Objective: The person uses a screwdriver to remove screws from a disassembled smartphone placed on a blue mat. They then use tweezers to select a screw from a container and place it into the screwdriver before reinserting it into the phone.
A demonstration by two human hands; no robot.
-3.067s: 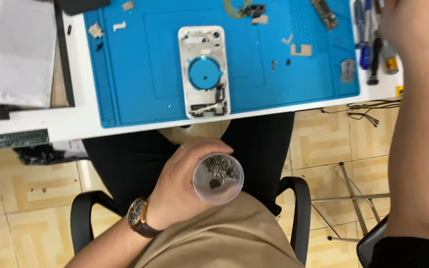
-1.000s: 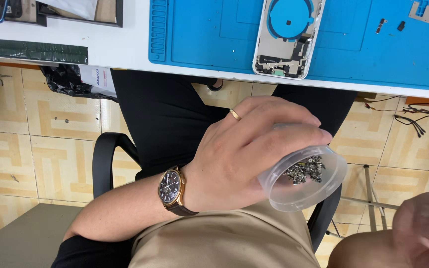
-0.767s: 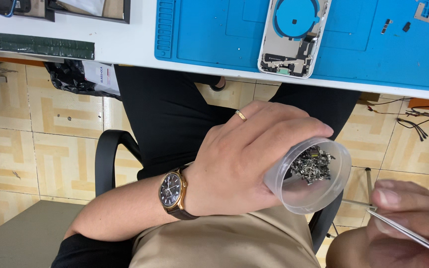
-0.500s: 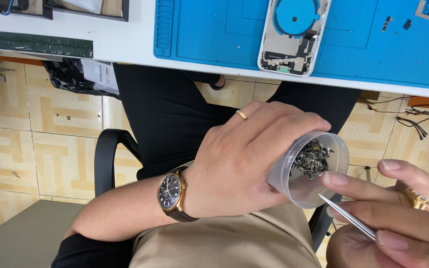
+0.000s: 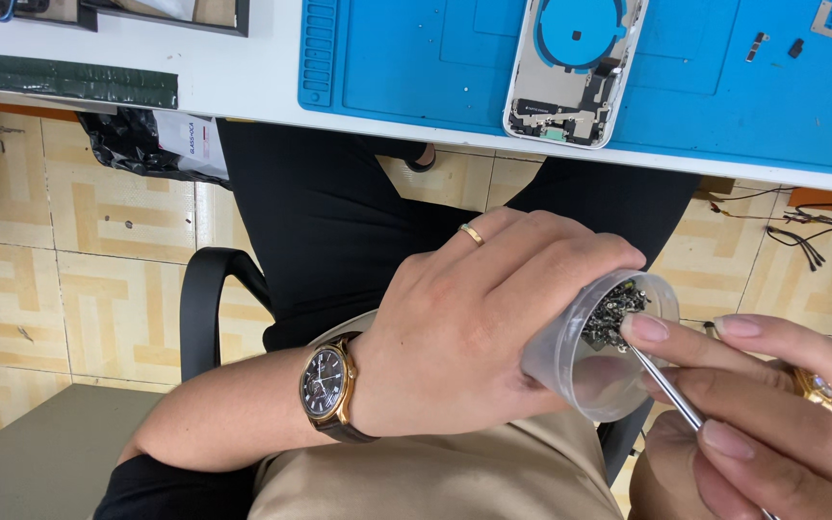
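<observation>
**A:** What are the fingers doing?

**B:** The left hand (image 5: 474, 327) has its fingers (image 5: 570, 265) curled tight around a small clear plastic cup (image 5: 594, 351), tipped so its mouth faces the right hand. The right hand (image 5: 763, 414) pinches a thin pair of metal tweezers (image 5: 666, 390) between thumb and fingertips, closed on the shaft, with the tip reaching in over the cup's rim.

**A:** What's in the cup?

**B:** A heap of tiny dark metal parts (image 5: 613, 313), gathered against the upper side of the wall. The tweezer tip is right at that heap; whether it has hold of a piece is too small to tell.

**A:** And where is the cup?

**B:** Held in the air over the person's lap, above beige trousers (image 5: 435, 481), below the desk edge and well apart from it.

**A:** Anything on the hands?

**B:** A gold ring (image 5: 472, 234) on a left finger, a dark-faced wristwatch (image 5: 325, 385) with a gold case on the left wrist, and a gold ring (image 5: 814, 385) on the right hand.

**A:** Further out?

**B:** On the white desk (image 5: 243, 77) lies a blue work mat (image 5: 416, 58), and on it an opened phone back housing (image 5: 575, 67), face up, with a blue round coil inside. A black chair arm (image 5: 206, 289) shows over the tiled floor (image 5: 69, 250).
</observation>
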